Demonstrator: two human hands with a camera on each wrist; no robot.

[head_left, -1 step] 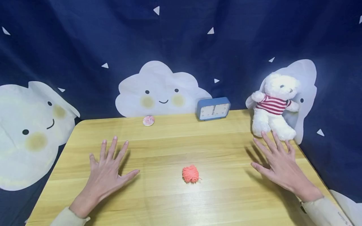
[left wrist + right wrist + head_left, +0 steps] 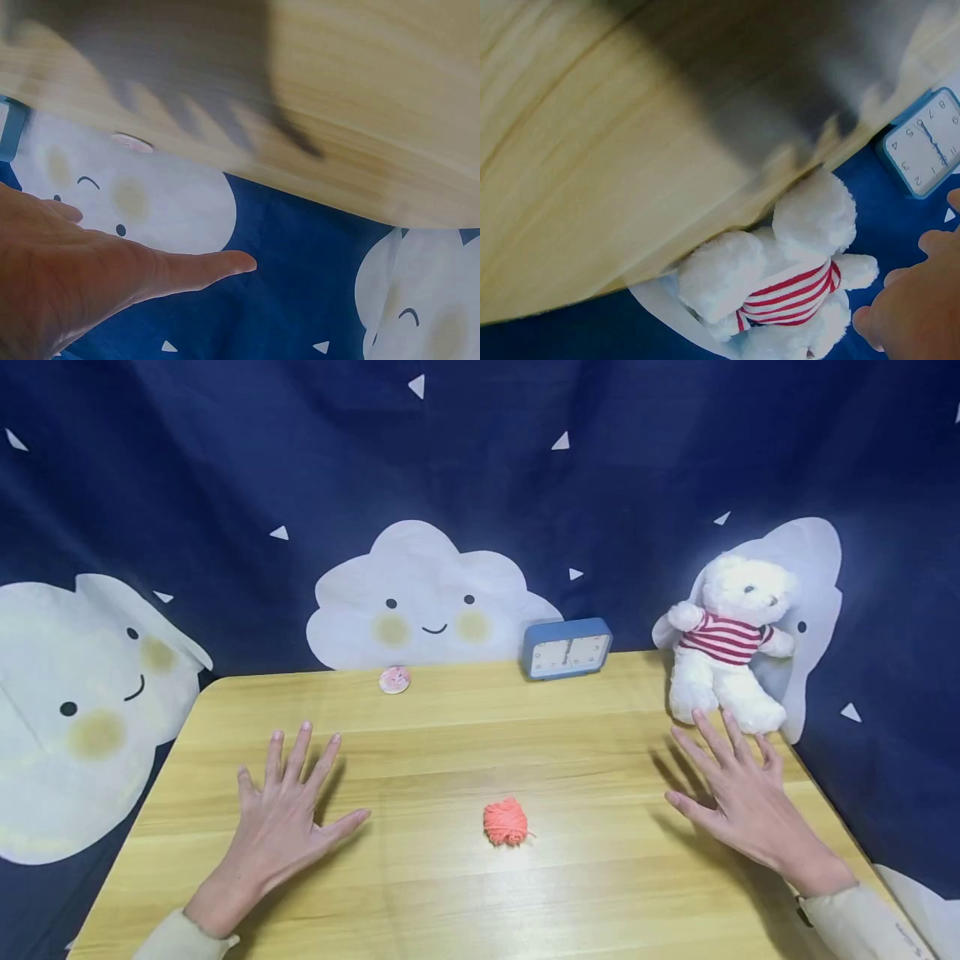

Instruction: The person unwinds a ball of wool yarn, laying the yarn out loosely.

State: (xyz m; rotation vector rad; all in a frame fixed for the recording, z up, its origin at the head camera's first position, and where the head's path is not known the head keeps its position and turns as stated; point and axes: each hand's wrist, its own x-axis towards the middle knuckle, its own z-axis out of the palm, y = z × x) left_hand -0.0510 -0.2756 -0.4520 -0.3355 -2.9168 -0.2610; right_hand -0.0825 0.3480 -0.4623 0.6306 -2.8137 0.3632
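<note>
A small ball of coral-pink yarn lies on the wooden table between the two hands, with a short loose end at its right. To its left, the left hand is held over the table, palm down and fingers spread. The right hand has its fingers spread on the other side, fingertips just in front of the teddy bear's feet in the head view. Neither hand holds anything. Shadows on the table beneath both hands show in the wrist views, where the left hand and right hand are partly cut off.
A white teddy bear in a red-striped shirt sits at the back right corner. A blue clock stands at the table's back edge, and a round pink disc lies left of it. Dark blue cloth with clouds hangs behind.
</note>
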